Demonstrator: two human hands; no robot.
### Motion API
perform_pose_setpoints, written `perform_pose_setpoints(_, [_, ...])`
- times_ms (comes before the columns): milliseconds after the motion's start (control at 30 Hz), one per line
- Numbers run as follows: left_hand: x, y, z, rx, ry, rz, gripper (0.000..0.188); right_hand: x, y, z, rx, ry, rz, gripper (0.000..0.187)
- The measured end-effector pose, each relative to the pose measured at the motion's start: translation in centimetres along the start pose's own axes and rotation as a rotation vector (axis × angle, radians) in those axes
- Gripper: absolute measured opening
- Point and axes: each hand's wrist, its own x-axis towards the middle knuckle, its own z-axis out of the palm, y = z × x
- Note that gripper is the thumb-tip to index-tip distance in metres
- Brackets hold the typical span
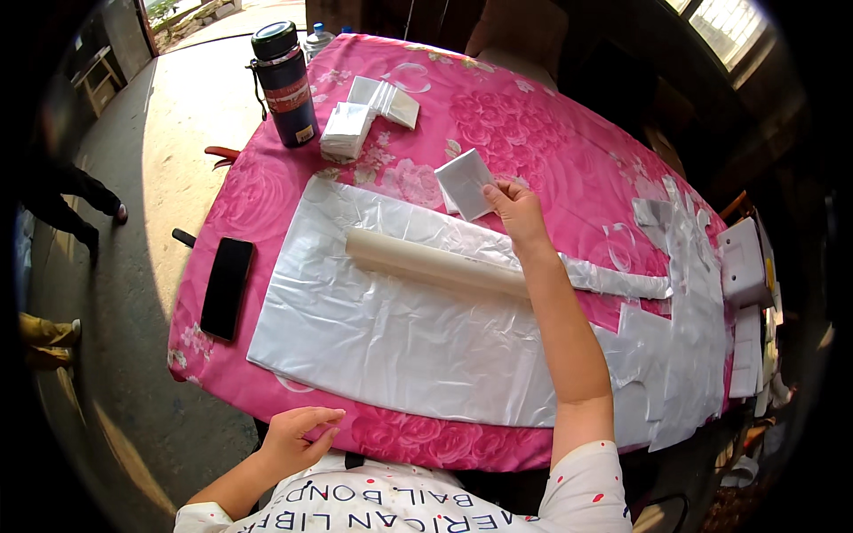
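My right hand [515, 206] reaches over the far part of the table and pinches a flat white square packet [466, 185] by its right edge. The packet looks like folded plastic film, and a second white edge shows beneath it. Nearer to me, a pale cardboard-like tube [435, 264] lies across a large sheet of whitish plastic film [382, 338]; my right forearm hides the tube's right end. My left hand [302, 435] hovers by the table's near edge, holding nothing, its fingers stretched and the thumb apart.
A pink flowered cloth [511, 124] covers the table. Stacks of white folded packets [346, 131] lie at the far left, beside a dark lidded flask [289, 98]. A black phone [227, 289] rests at the left. Loose film strips [689, 329] and white boxes [745, 262] are at the right.
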Motion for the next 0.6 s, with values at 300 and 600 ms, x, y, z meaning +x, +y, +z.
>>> perform_pose_setpoints(300, [0.3, -0.3, -0.2, 0.024, 0.07, 0.032, 0.026, 3.9, 3.9, -2.9, -1.129, 0.398, 0.027, 0.026])
perform_pose_setpoints(600, [0.9, 0.0, 0.1, 0.049, -0.026, 0.157, 0.026, -9.0, 0.8, -7.2, -1.1, -0.358, -0.344, 0.044])
